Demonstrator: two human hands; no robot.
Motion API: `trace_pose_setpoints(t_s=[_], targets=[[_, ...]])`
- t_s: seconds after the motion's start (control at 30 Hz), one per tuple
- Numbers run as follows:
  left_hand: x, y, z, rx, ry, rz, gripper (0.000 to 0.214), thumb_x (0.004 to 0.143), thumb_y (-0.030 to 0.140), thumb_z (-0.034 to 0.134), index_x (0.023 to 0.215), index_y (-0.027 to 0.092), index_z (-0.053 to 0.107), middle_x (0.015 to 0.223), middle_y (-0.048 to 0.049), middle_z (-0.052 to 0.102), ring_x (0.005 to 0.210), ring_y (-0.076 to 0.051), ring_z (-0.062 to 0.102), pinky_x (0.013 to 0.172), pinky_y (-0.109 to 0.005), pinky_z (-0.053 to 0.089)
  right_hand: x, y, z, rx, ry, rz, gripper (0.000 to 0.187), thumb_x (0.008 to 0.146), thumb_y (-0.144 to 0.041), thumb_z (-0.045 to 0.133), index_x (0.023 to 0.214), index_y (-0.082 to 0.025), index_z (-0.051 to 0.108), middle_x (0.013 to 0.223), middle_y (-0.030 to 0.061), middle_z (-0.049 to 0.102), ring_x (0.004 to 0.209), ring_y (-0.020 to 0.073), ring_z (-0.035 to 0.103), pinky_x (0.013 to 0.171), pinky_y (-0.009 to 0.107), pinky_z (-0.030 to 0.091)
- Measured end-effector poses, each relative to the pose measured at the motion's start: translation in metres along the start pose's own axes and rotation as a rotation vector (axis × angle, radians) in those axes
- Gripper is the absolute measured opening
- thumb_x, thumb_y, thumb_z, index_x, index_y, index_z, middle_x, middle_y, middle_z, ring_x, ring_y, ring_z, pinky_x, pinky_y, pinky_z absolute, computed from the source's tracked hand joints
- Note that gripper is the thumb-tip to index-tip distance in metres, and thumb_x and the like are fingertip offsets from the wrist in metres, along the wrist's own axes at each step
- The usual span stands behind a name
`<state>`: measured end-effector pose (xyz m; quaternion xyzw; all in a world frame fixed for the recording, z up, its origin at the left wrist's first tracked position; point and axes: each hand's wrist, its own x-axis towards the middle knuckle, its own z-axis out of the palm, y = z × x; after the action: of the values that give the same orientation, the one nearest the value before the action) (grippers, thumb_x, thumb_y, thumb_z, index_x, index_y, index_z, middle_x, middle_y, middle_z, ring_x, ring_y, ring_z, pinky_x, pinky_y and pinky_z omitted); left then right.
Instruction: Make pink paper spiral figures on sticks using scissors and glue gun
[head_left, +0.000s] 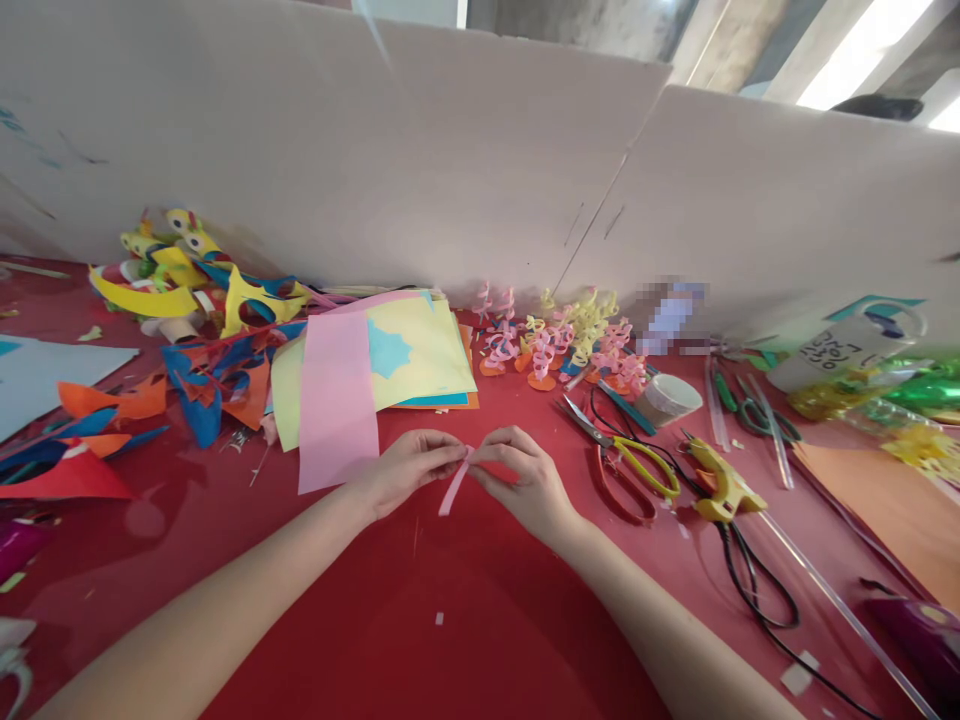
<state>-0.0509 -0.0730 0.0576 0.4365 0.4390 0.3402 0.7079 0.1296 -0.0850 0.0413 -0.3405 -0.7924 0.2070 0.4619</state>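
A narrow pink paper strip point(450, 492) is pinched between both my hands over the red table point(420, 650), its free end hanging down. My left hand point(412, 468) grips its top end with thumb and forefinger. From the other side, the fingertips of my right hand point(526, 475) close on the same end, nearly touching the left ones. A wide pink paper sheet point(339, 410) lies beyond my left hand, on a pale yellow sheet point(424, 365) with a blue shape. Past my right hand stand several curled pink paper pieces point(541, 350).
To the right lie scissors point(626, 465), a yellow glue gun point(724, 480) with its cord, a white paper cup point(670, 402) and orange paper point(885, 500). Coloured scraps point(217, 385) pile up at the left. A white board wall point(337, 150) closes off the back.
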Motion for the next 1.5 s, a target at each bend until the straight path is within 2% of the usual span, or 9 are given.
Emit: trace_pose_setpoints(t_s=[0.13,0.23,0.33,0.53,0.77,0.93,1.1,1.23,1.5], targets=[[0.002,-0.004,0.000,0.044,-0.010,0.057,0.017,0.066,0.031,0.072,0.070,0.015,0.069,0.064,0.0003,0.059,0.063,-0.011,0.051,0.065,-0.026,0.041,0.002,-0.003,0.000,0.096,0.044,0.093,0.006,0.081,-0.016,0.059,0.082,-0.022,0.063,0.080,0.0029,0.059,0.074,0.0146,0.057,0.069,0.028,0.049],[0.004,-0.007,-0.003,0.106,-0.008,0.126,0.016,0.067,0.030,0.071,0.071,0.015,0.069,0.065,-0.0002,0.060,0.064,-0.012,0.053,0.066,-0.027,0.042,0.002,-0.005,0.003,0.215,0.079,0.239,0.002,0.079,-0.020,0.061,0.080,-0.021,0.060,0.077,0.0016,0.057,0.069,0.0134,0.056,0.066,0.027,0.050],[0.005,-0.009,-0.005,0.192,-0.008,0.167,0.015,0.070,0.030,0.069,0.073,0.015,0.069,0.066,-0.0007,0.062,0.066,-0.013,0.055,0.069,-0.028,0.044,0.001,-0.004,0.008,0.388,0.080,0.385,0.009,0.077,-0.024,0.061,0.082,-0.020,0.055,0.077,0.0007,0.057,0.069,0.0132,0.057,0.067,0.027,0.050],[0.003,-0.006,-0.004,0.289,0.002,0.168,0.016,0.071,0.030,0.067,0.079,0.016,0.069,0.074,-0.0021,0.066,0.069,-0.014,0.057,0.070,-0.028,0.045,0.001,0.006,0.009,0.484,0.043,0.522,0.019,0.073,-0.031,0.064,0.085,-0.020,0.054,0.074,-0.0003,0.056,0.069,0.0131,0.056,0.066,0.026,0.048],[0.003,-0.002,-0.002,0.461,0.022,0.183,0.016,0.074,0.031,0.062,0.074,0.016,0.067,0.069,-0.0009,0.066,0.068,-0.014,0.058,0.068,-0.028,0.045,0.004,0.009,0.003,0.545,-0.095,0.629,0.021,0.070,-0.036,0.065,0.079,-0.018,0.059,0.075,0.0009,0.060,0.070,0.0137,0.057,0.068,0.028,0.046],[0.004,-0.002,-0.002,0.607,0.020,0.241,0.016,0.075,0.031,0.060,0.074,0.017,0.066,0.074,-0.0016,0.066,0.073,-0.017,0.060,0.070,-0.028,0.046,0.005,0.009,0.002,0.460,-0.150,0.668,0.016,0.071,-0.033,0.063,0.074,-0.018,0.059,0.072,0.0002,0.059,0.068,0.0139,0.055,0.066,0.028,0.044],[0.006,-0.012,-0.004,0.532,0.029,0.235,0.018,0.074,0.033,0.062,0.082,0.018,0.068,0.082,-0.0023,0.069,0.080,-0.017,0.062,0.075,-0.028,0.047,0.004,0.011,0.003,0.468,-0.122,0.663,0.016,0.071,-0.032,0.063,0.071,-0.017,0.058,0.068,-0.0013,0.056,0.064,0.0123,0.052,0.062,0.026,0.042],[0.007,-0.012,-0.004,0.556,0.021,0.238,0.017,0.075,0.033,0.062,0.081,0.018,0.069,0.081,-0.0019,0.070,0.079,-0.017,0.063,0.075,-0.028,0.048,0.004,0.013,0.003,0.506,-0.116,0.674,0.018,0.070,-0.034,0.064,0.071,-0.017,0.057,0.065,-0.0024,0.055,0.060,0.0109,0.051,0.060,0.025,0.041],[0.002,-0.006,0.002,0.796,0.066,0.410,0.013,0.080,0.025,0.057,0.076,0.019,0.067,0.077,-0.0017,0.066,0.073,-0.016,0.061,0.067,-0.027,0.047,0.002,0.013,0.005,0.443,-0.112,0.641,0.018,0.071,-0.036,0.063,0.072,-0.018,0.059,0.067,-0.0009,0.059,0.063,0.0129,0.054,0.062,0.026,0.044]])
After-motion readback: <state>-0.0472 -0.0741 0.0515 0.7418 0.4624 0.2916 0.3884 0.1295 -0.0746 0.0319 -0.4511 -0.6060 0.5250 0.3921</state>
